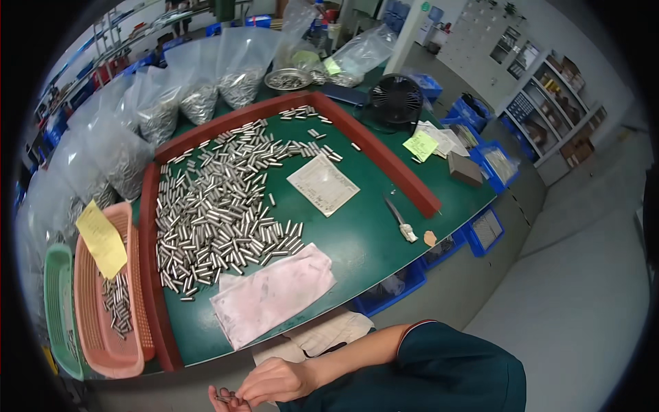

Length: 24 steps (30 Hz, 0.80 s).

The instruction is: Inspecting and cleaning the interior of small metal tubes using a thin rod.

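Observation:
At the lower edge, below the near side of the green table (371, 257), my two hands meet. My left hand (226, 405) shows only its fingers, curled round a small metal pin (224, 398). My right hand (280, 380) is closed beside it, fingertips pressed together close to the pin; what they grip, if anything, is hidden. A large spread of loose metal pins (220, 213) covers the table's left half. Near me lies a folded pinkish cloth (274, 295). A paper card (323, 184) lies to the right of the pins.
A red-brown wooden rim (377, 158) borders the tabletop. A pink basket (103, 302) with pins and a green basket (60, 309) stand left. Filled plastic bags (158, 103) line the far left. A knife (399, 218) lies right; a black fan (395, 99) stands behind.

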Each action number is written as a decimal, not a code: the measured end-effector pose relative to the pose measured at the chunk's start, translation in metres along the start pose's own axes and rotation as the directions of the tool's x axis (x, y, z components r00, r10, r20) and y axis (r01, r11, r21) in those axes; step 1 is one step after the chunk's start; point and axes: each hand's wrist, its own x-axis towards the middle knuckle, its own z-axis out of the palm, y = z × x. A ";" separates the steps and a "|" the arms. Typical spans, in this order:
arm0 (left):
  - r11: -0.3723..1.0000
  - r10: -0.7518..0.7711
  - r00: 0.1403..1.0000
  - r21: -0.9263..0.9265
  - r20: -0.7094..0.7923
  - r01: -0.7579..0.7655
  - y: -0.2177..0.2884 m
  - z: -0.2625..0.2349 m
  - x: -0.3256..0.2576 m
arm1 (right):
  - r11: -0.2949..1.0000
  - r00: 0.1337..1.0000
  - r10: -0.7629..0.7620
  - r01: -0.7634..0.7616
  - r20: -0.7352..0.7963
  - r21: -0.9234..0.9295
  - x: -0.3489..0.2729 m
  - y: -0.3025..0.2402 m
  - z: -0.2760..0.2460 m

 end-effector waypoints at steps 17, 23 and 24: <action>0.986 -0.086 0.987 -0.154 -0.137 0.065 0.001 0.042 0.012 | 0.633 0.846 0.072 -0.448 -0.528 -0.632 0.079 -0.082 -0.277; 0.975 -0.083 0.986 -0.216 -0.147 0.050 -0.005 0.051 0.011 | 0.451 0.515 0.110 -0.788 -0.850 -0.419 0.090 -0.032 -0.537; 0.967 -0.082 0.987 -0.252 -0.135 0.046 -0.007 0.052 0.011 | 0.405 0.484 0.172 -0.829 -0.858 -0.386 0.093 -0.029 -0.548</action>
